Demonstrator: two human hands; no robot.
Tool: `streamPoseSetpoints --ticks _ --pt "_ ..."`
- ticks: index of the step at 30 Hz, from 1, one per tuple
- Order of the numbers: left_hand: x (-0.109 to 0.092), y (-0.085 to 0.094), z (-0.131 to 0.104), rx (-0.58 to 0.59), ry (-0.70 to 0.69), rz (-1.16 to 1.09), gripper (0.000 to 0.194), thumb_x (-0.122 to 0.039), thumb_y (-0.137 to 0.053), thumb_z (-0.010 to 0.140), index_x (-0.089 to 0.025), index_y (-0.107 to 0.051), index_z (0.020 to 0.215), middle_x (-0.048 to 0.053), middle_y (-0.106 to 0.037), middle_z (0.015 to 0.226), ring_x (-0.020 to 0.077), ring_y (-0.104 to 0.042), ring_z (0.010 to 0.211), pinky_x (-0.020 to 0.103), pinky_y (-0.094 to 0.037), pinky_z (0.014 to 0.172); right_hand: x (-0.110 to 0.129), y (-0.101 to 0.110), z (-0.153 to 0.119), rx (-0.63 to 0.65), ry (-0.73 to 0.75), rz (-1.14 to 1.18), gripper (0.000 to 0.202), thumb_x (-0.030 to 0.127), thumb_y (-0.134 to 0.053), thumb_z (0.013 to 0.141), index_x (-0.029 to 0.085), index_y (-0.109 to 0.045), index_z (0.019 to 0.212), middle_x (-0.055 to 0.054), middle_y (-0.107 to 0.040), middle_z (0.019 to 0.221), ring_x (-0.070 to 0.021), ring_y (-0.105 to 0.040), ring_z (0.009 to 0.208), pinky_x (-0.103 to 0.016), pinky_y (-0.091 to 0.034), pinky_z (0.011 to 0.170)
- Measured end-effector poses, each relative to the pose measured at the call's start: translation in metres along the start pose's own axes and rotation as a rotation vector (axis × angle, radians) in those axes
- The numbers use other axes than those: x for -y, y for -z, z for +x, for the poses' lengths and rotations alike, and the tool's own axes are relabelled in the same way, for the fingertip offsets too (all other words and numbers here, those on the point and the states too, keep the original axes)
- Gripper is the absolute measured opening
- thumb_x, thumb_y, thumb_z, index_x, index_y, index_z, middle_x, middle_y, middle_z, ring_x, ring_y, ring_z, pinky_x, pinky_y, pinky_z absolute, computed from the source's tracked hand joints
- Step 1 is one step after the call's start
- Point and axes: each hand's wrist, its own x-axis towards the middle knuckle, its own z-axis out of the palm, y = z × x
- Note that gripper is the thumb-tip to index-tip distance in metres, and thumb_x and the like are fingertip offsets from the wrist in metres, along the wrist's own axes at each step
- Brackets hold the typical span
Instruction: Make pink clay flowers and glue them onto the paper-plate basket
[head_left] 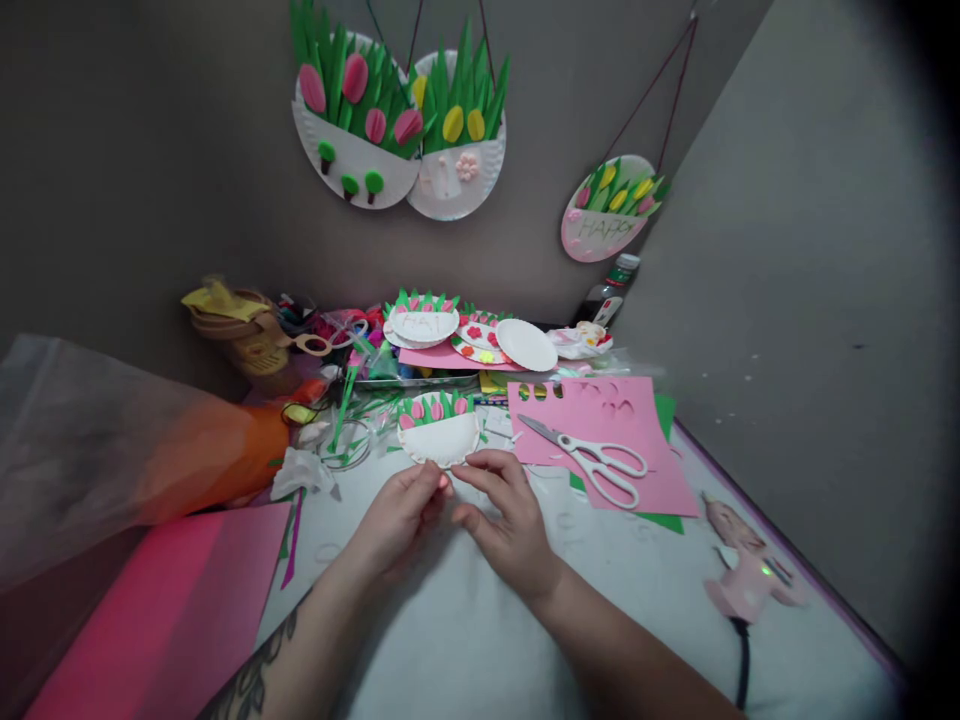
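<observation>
A small white paper-plate basket (439,441) with green paper leaves and pink paper tulips lies on the pale tabletop (450,640). My left hand (409,510) is at its lower edge, thumb and fingers pinched together; something small and pink shows at the fingertips, too small to name. My right hand (510,520) is beside it at the basket's lower right edge, its thumb and fingers apart, the index fingertip close to the left fingertips. White-handled scissors (600,460) lie on a pink sheet (637,400) to the right, above a green sheet.
A pink glue gun (750,590) with a black cord lies at right. Behind are a tray of craft supplies, finished plates (527,344) and a dark bottle (609,292). Plastic bags (112,450) and a pink sheet (195,590) occupy the left. Decorated plates (360,150) hang on the wall.
</observation>
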Motion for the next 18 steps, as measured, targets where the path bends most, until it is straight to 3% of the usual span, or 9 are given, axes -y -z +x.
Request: streamPoseSetpoints --ticks 5,10,12,15,18 --pt "0.0021 -0.0027 -0.0017 0.090 -0.077 0.107 0.045 -0.058 -0.061 0.076 -0.015 -0.052 0.067 -0.007 -0.033 0.054 0.0072 -0.024 0.052 0.022 -0.018 0.050 0.0006 -0.0007 -0.0010 0.002 0.017 0.006 0.031 0.038 -0.049 0.094 0.028 -0.060 0.121 -0.009 -0.052 0.110 -0.0230 -0.053 0.104 -0.039 -0.050 0.084" --pt "0.0047 -0.0016 -0.0029 0.130 -0.079 0.116 0.052 -0.063 -0.057 0.076 -0.014 -0.049 0.058 -0.006 -0.031 0.052 0.0070 -0.022 0.051 0.024 -0.014 0.048 0.0050 0.0026 0.0031 -0.034 0.009 -0.010 0.019 0.027 -0.052 0.093 0.027 -0.068 0.104 -0.007 -0.054 0.101 -0.0204 -0.055 0.097 -0.036 -0.050 0.079" --pt "0.0041 -0.0004 -0.0034 0.128 -0.056 0.088 0.050 -0.062 -0.057 0.076 -0.012 -0.060 0.071 -0.005 -0.033 0.053 0.0069 -0.023 0.050 0.024 -0.013 0.048 0.0069 0.0042 0.0050 -0.066 -0.020 0.011 0.015 0.034 -0.056 0.091 0.025 -0.068 0.094 -0.006 -0.054 0.094 -0.0199 -0.056 0.092 -0.035 -0.049 0.078" --pt "0.0021 0.0010 -0.0040 0.133 -0.032 0.071 0.053 -0.057 -0.059 0.078 -0.012 -0.065 0.104 -0.006 -0.034 0.055 0.0068 -0.025 0.050 0.023 -0.015 0.048 0.0078 0.0060 0.0059 -0.117 -0.049 0.057 0.029 0.050 -0.060 0.084 0.022 -0.063 0.075 -0.004 -0.053 0.084 -0.0189 -0.056 0.083 -0.033 -0.048 0.074" --pt "0.0017 0.0014 -0.0041 0.142 -0.018 0.081 0.050 -0.053 -0.058 0.081 -0.011 -0.065 0.106 -0.007 -0.032 0.054 0.0066 -0.026 0.049 0.023 -0.016 0.048 0.0071 0.0071 0.0046 -0.107 -0.040 0.074 0.041 0.058 -0.055 0.084 0.021 -0.062 0.068 -0.004 -0.053 0.082 -0.0189 -0.055 0.080 -0.033 -0.047 0.070"
